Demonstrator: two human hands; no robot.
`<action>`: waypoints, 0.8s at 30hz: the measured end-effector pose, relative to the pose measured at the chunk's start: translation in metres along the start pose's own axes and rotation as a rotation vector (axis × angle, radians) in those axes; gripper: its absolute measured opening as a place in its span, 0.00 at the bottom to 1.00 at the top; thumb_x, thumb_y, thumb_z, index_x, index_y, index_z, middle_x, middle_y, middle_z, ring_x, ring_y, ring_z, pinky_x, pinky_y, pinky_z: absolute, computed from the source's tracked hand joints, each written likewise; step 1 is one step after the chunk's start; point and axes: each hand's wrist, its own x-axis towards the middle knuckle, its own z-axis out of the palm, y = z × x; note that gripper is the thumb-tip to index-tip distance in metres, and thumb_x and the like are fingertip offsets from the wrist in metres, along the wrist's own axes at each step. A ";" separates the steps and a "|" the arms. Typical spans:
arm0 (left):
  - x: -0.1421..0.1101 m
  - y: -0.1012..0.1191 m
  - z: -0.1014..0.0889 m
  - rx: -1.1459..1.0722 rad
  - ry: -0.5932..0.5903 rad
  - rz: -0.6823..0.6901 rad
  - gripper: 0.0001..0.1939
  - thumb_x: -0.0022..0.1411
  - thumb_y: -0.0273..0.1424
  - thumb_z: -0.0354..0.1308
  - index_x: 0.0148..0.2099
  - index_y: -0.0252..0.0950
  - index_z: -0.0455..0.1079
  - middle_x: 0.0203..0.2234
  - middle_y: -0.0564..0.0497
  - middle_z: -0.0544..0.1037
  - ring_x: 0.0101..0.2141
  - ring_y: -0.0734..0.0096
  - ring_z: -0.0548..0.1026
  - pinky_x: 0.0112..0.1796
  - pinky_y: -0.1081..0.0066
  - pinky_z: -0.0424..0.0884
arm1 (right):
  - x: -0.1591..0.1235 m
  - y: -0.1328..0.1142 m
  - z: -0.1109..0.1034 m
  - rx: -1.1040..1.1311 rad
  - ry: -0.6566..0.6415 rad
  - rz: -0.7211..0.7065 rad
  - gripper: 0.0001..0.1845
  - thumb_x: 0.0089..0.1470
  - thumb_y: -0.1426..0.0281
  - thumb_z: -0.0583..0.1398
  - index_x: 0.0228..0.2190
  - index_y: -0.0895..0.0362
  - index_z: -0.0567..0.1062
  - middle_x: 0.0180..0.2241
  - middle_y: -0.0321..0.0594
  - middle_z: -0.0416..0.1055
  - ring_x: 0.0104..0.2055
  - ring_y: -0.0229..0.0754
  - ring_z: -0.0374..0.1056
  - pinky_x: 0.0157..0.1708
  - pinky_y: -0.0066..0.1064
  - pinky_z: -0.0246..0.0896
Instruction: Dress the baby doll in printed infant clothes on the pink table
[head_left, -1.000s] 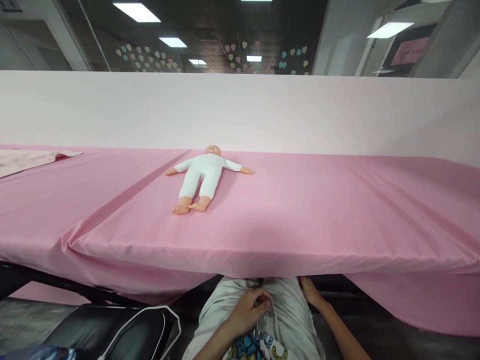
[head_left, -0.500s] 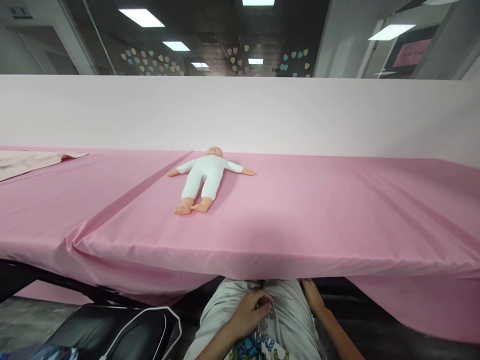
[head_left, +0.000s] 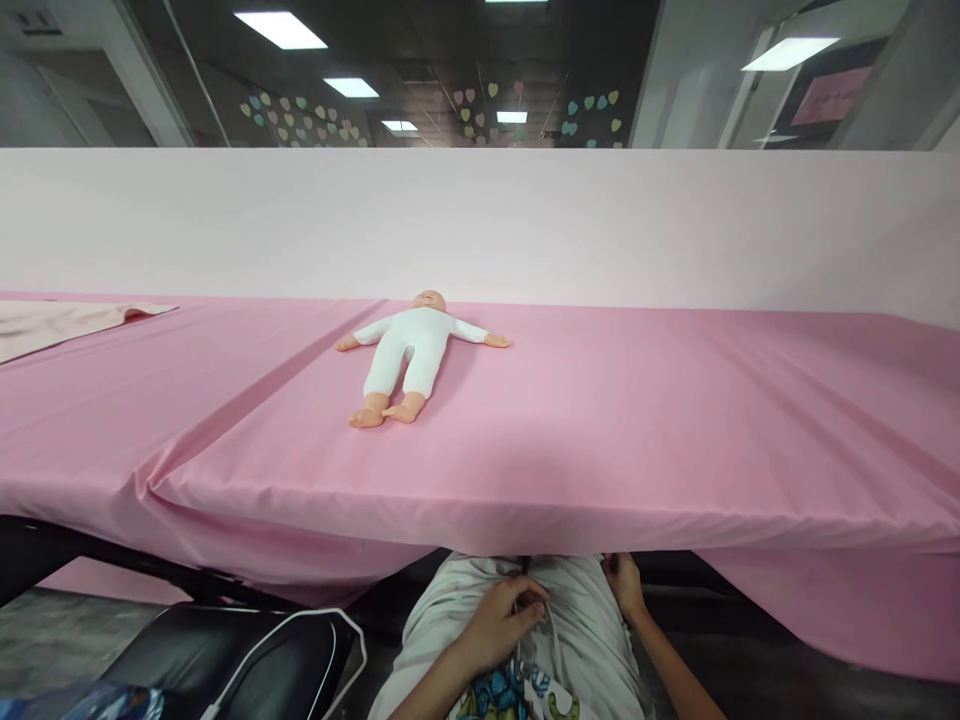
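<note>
- Your left hand [head_left: 504, 625] lies on your lap, on the light trousers [head_left: 431, 645], its fingers [head_left: 531, 588] loosely curled.
- A drawstring [head_left: 553, 640] hangs just beside those fingertips; you cannot tell from here whether they hold it.
- Your right hand [head_left: 622, 582] is low beside your right thigh, close to the near edge of the tabletop [head_left: 637, 420]; its fingers are partly hidden, so you cannot tell whether they are wide, narrow or holding anything.
- The doll [head_left: 411, 345] lies on its back on the pink-covered tabletop, ahead of you and a little to your left, well apart from both hands.
- Its head is toward the white partition [head_left: 480, 225] and its bare feet point toward you, close together; both arms spread outward in white sleeves.
- To the doll's left, at the far side of the tabletop, you see part of a pale cloth [head_left: 60, 325] with one corner folded.
- At your lower left, a white cable [head_left: 322, 611] loops over a black seat [head_left: 262, 665].
- Beyond the partition, coloured hearts [head_left: 590, 103] dot the glass.
</note>
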 end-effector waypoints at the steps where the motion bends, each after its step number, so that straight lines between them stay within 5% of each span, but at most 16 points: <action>1: 0.000 0.000 0.000 -0.005 0.000 0.005 0.18 0.59 0.41 0.52 0.40 0.32 0.73 0.31 0.48 0.77 0.35 0.69 0.73 0.37 0.74 0.64 | 0.000 0.000 0.000 0.011 0.010 0.018 0.08 0.31 0.62 0.54 0.17 0.54 0.65 0.19 0.40 0.64 0.23 0.43 0.61 0.29 0.35 0.56; 15: 0.000 0.003 -0.001 0.001 0.002 -0.009 0.17 0.59 0.40 0.52 0.40 0.32 0.73 0.32 0.48 0.77 0.35 0.68 0.73 0.37 0.74 0.65 | -0.004 -0.006 -0.007 0.442 -0.099 0.268 0.13 0.22 0.67 0.63 0.19 0.59 0.73 0.22 0.43 0.74 0.30 0.49 0.72 0.36 0.37 0.66; 24: 0.000 0.004 -0.001 0.012 0.003 -0.018 0.15 0.59 0.38 0.52 0.40 0.32 0.73 0.32 0.49 0.77 0.36 0.69 0.73 0.38 0.74 0.65 | -0.015 -0.014 -0.006 0.544 -0.013 0.400 0.15 0.21 0.65 0.67 0.18 0.58 0.73 0.20 0.39 0.73 0.25 0.43 0.69 0.29 0.31 0.65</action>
